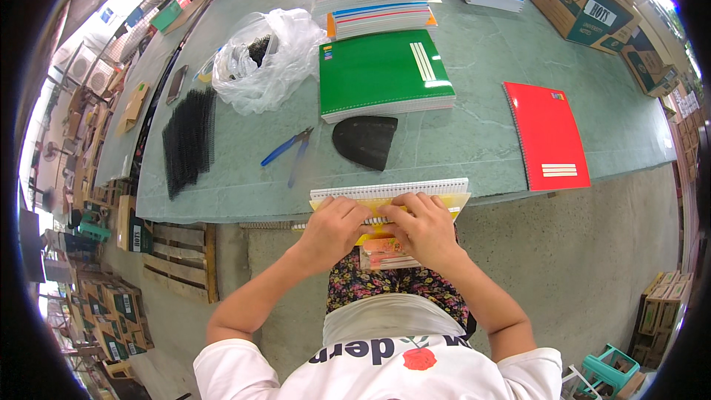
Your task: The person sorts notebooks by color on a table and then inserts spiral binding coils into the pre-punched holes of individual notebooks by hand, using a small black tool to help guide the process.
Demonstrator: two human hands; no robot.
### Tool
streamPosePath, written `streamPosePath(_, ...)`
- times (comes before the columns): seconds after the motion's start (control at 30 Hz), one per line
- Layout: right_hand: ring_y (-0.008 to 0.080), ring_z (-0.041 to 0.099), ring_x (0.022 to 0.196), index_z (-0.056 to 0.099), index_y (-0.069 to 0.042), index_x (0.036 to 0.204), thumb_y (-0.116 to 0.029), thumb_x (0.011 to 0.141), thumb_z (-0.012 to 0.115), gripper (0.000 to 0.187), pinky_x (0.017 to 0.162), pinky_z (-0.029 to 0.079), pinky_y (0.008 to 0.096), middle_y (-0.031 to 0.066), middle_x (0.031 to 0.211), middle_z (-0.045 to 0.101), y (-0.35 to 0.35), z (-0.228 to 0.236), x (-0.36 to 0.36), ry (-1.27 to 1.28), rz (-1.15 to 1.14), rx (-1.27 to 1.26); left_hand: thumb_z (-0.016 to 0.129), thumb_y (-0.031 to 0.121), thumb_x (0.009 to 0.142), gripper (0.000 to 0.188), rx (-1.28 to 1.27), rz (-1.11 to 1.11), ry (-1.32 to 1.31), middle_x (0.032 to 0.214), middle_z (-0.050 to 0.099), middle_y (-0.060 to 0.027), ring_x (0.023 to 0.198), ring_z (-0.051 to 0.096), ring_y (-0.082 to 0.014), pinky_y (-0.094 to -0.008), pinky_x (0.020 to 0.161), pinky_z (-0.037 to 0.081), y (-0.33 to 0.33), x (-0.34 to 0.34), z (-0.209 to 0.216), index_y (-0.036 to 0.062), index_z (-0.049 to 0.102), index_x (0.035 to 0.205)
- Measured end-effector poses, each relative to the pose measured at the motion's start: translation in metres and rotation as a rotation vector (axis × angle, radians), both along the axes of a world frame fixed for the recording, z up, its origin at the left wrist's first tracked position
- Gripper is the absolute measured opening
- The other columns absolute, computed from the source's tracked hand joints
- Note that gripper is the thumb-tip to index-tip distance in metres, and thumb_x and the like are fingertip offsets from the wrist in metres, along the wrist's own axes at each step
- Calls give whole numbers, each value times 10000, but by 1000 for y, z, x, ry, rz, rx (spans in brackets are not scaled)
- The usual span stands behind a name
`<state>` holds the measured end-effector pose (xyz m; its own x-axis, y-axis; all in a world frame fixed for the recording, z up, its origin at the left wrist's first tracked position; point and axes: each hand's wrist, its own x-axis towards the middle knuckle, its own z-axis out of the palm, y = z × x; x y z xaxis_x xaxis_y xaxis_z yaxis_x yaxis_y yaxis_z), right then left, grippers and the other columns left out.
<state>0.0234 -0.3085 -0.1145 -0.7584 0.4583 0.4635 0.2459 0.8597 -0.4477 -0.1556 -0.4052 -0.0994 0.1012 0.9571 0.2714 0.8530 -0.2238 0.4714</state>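
Note:
At the table's near edge, a notebook with a yellow cover (pixel 382 207) and white pages (pixel 392 187) is between my hands. My left hand (pixel 335 227) grips its left part, fingers curled close to the spiral binding (pixel 376 220). From the other side my right hand (pixel 424 231) grips it, thumb and fingers bent in at the same binding. The fingers hide much of the coil. Just beyond lie a black half-oval pad (pixel 366 141) and blue-handled cutters (pixel 281 151). Below the notebook, a small pink-orange patterned item (pixel 382 252) shows above my lap.
A green-covered notebook stack (pixel 385 74) stands ahead, with taller notebook stacks (pixel 374 0) behind it. Black spiral coils (pixel 189 141) and a plastic bag (pixel 266 67) lie left. A red spiral notebook (pixel 546 135) lies right, and cartons (pixel 585 7) stand at far right.

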Motion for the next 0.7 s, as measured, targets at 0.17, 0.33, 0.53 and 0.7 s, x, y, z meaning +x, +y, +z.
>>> streamPosePath(0.17, 204, 538, 782, 620, -129, 947, -71, 616, 662, 339, 678, 399, 336, 16, 867, 565, 0, 1, 1, 5, -21, -11, 643, 223, 763, 202, 98, 50, 242, 833, 588, -85, 761, 547, -244, -382, 739, 374, 6, 7, 11, 71, 591, 884)
streamPosePath(0.33, 210, 538, 782, 626, -111, 923, -69, 633, 658, 295, 693, 400, 336, 24, 810, 582, 1, -4, 2, 17, -20, -25, 632, 215, 771, 174, 46, 5, 172, 821, 595, -67, 753, 540, -243, -385, 718, 375, 5, 3, 4, 71, 593, 861)
streamPosePath(0.53, 203, 535, 817, 617, -104, 893, -119, 681, 646, 214, 708, 383, 338, 19, 838, 581, -1, -4, 3, -5, -26, -47, 625, 170, 775, 132, 110, -33, 114, 780, 604, -61, 717, 544, -244, -377, 677, 387, 12, 9, 6, 54, 587, 825)
streamPosePath(0.7, 205, 535, 785, 620, -104, 884, -109, 685, 655, 202, 697, 388, 338, 20, 812, 580, 0, -6, 4, 30, -33, -38, 636, 131, 755, 122, 33, -67, 149, 811, 609, -69, 746, 554, -260, -375, 664, 400, 15, 3, 12, 56, 585, 837)
